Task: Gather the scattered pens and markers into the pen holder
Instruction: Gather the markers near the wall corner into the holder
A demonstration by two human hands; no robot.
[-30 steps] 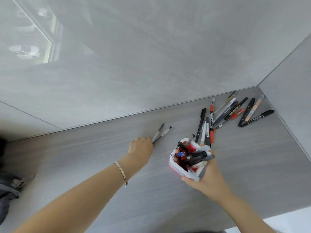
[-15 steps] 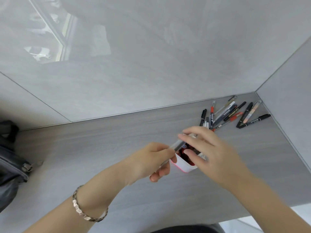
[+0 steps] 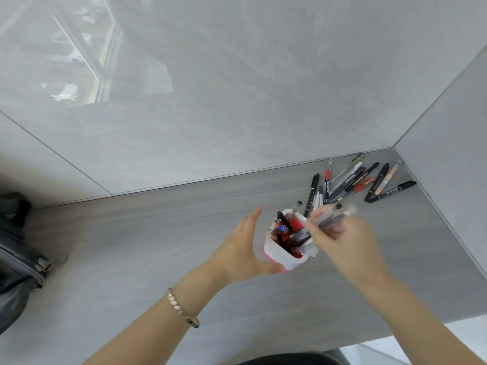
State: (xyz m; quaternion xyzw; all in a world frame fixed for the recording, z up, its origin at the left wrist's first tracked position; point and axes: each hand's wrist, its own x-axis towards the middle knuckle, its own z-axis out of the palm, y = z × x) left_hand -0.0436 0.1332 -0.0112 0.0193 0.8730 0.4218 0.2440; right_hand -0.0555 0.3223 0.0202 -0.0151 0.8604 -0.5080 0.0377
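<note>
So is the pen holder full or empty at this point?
Nearly full: the pen holder is crowded with pens, and the right hand holds more above it.

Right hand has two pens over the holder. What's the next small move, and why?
Probably tip the pens tip-down and lower them into the pen holder. The right hand grips them slanted just above its rim, while the left hand steadies the holder's side.

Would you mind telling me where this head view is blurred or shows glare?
Head view: motion blur smears the right hand and its pens; the pen holder and loose pens stay fairly sharp; window glare sits on the wall upper left.
</note>
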